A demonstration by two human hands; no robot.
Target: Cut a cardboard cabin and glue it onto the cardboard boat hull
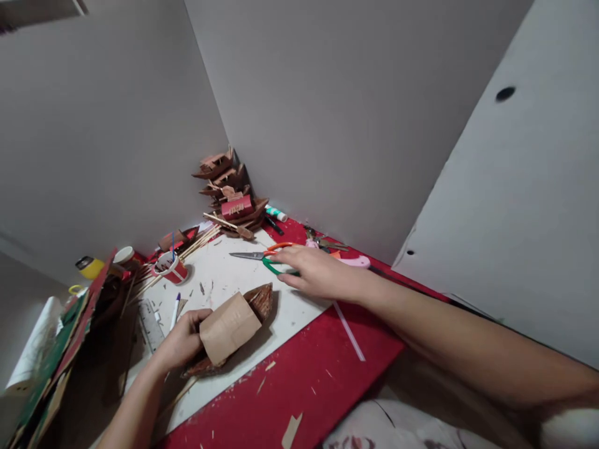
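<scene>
1. Left hand (187, 337) holds the boat (261, 302) at its paper cover (229, 327), on the white sheet (299, 305).
2. Right hand (316, 271) covers the scissors (248, 255) at the handles, fingers extended; I cannot tell whether it grips.
3. Cup (176, 272) stands beyond the boat.

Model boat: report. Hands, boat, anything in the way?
Left hand holding model boat. Right hand at handles of scissors, grip unclear. Brown paper across boat's middle. Pen and ruler near left hand.
</scene>
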